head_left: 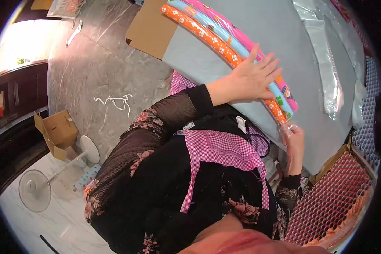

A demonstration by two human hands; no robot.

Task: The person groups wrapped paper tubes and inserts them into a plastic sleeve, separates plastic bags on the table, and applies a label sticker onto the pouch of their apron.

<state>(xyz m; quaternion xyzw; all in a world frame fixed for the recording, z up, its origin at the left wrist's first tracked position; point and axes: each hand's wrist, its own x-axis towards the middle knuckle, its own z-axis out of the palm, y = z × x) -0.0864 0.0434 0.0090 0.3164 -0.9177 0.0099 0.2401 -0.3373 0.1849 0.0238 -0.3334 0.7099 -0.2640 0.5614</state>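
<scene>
Three patterned rolls that look like wrapping paper lie side by side on the grey table (224, 91): an orange roll (207, 37), a light blue roll (220, 31) and a pink roll (228, 25). Clear plastic shines over them. My left hand (254, 78) rests flat across the rolls near their lower end, fingers spread. At that end my right hand (294, 139) is closed, pinching the clear plastic sleeve (287, 126) just past the tip of the orange roll. Part of its fingers is hard to make out.
Empty clear plastic sleeves (324, 59) lie along the table's right side. A cardboard piece (152, 31) sits at its far left corner. Racks of tubes (330, 199) stand at the right. On the floor are white string (114, 100), an open carton (59, 131) and a white stand (67, 167).
</scene>
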